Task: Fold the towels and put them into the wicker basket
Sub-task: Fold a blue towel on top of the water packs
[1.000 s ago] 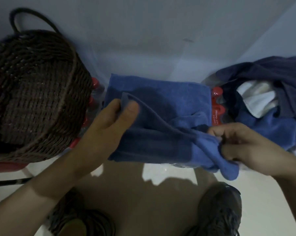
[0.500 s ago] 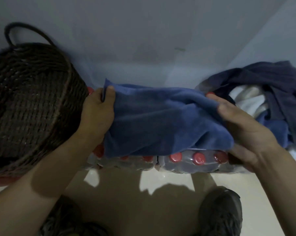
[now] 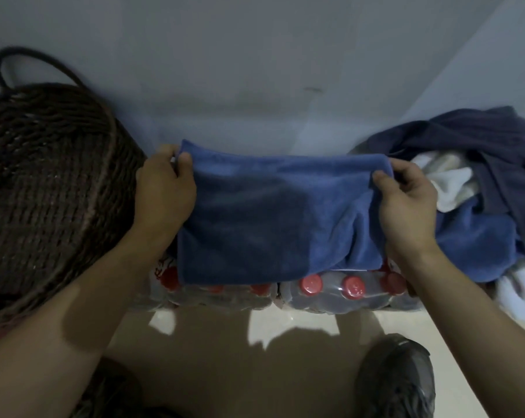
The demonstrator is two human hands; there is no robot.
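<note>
Fingers (image 3: 185, 160) of the left hand (image 3: 164, 191) curl over the far left corner of one blue towel (image 3: 273, 212), thumb on top, pinching the cloth; fingers of the right hand (image 3: 406, 200) pinch the far right corner the same way, so both hands grip the single towel between them; the towel is folded into a wide rectangle and lies spread across two shrink-wrapped packs of bottles (image 3: 330, 292), whose red caps show along its near edge, six or so countable, others hidden under the cloth; one dark wicker basket (image 3: 43, 188) with one looped handle stands just beside the left hand, tilted toward the camera, apart from the towel; on the right, just past the right hand, sits one heap of unfolded towels (image 3: 481, 188), with at least one dark navy, one blue and one white piece, the exact count unclear; one dark shoe (image 3: 397, 378) shows on the floor (image 3: 255, 357) below.
</note>
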